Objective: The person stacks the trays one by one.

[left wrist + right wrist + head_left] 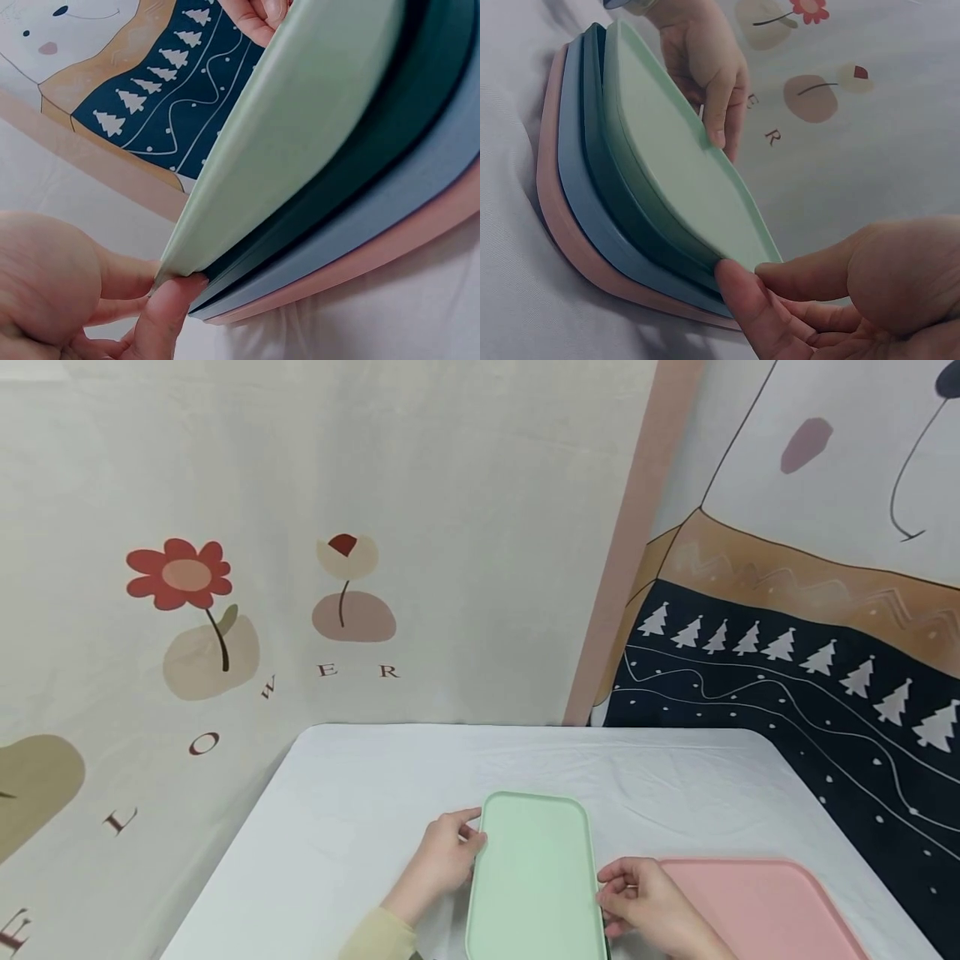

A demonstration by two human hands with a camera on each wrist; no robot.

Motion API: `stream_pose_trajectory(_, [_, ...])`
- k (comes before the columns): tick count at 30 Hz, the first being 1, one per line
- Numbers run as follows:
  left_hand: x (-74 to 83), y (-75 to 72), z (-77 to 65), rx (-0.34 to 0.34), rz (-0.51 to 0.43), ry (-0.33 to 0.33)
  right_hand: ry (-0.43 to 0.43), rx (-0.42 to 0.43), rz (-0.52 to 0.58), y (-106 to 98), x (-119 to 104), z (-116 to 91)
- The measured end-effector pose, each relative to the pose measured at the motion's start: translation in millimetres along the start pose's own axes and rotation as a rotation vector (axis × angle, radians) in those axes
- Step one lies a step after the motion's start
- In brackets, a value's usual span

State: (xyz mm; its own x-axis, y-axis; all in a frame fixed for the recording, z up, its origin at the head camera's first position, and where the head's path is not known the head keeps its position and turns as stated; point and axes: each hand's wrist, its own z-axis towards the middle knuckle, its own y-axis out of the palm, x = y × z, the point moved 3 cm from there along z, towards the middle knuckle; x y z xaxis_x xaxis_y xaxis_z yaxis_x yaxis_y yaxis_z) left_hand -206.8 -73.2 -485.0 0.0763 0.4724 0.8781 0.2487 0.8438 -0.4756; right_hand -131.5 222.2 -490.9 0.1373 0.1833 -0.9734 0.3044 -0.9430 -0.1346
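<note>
A light green rectangular tray [534,877] tops a stack in front of me. My left hand [446,852] pinches its left rim between thumb and fingers. On the opposite side, my right hand [648,897] pinches the right rim. Under it in the right wrist view come a dark green tray [626,202], a blue tray [592,225] and a pink tray [559,217] at the bottom. A narrow dark gap shows between the light green tray and the dark green one in the left wrist view.
Another pink tray [757,902] lies on the white-covered table [360,793] to the right, partly behind my right hand and forearm. Beyond the table's far edge hangs a printed cloth [465,527] with flowers, letters and trees.
</note>
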Motion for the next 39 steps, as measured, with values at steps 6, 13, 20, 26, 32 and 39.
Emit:
stream_pose_trajectory(6, [0.2,1.3,-0.9,0.01,0.048,-0.004,0.016,0.029,-0.033,0.9,-5.2,1.7])
stream_pose_trajectory(13, [-1.8,1.1,-0.9,0.012,0.088,-0.015,0.011,0.074,-0.052,3.5,-8.7,2.7])
stream_pose_trajectory(20, [-2.7,1.1,-1.2,0.013,0.092,-0.026,-0.043,0.118,-0.12,5.7,-10.4,5.4])
stream_pose_trajectory(26, [-1.7,0.4,-3.2,0.016,0.091,-0.024,-0.075,0.138,-0.164,8.3,-11.8,7.7])
stream_pose_trajectory(32, [-1.4,-0.6,-4.5,0.008,0.071,-0.027,-0.075,0.149,-0.181,9.0,-12.9,8.2])
stream_pose_trajectory(39, [-1.4,-0.9,-5.6,-0.007,0.061,-0.034,-0.05,0.157,-0.158,7.5,-12.2,9.4])
